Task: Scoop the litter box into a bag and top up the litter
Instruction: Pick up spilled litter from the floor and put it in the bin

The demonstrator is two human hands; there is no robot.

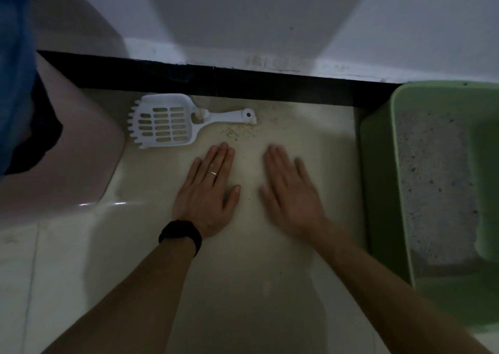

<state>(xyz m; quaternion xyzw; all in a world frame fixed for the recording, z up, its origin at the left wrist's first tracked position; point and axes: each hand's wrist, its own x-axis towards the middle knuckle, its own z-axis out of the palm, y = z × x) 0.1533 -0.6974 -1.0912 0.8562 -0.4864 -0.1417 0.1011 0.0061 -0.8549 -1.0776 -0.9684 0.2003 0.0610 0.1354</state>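
A white slotted litter scoop (pixel 164 121) lies flat on the pale floor near the wall, handle pointing right. My left hand (pixel 209 189) rests palm down on the floor just below and right of the scoop, fingers spread, holding nothing; it wears a ring and a black wristband. Beside it, my right hand (pixel 290 189) also lies flat and empty. A green litter box (pixel 383 164) stands at the right, with grey litter (pixel 432 180) inside. No bag is clearly in view.
A pink rounded container (pixel 81 148) stands at the left, with blue and black fabric (pixel 16 83) above it. A black skirting strip (pixel 216 81) runs along the white wall. Scattered litter grains (pixel 237 132) lie on the floor below the scoop handle.
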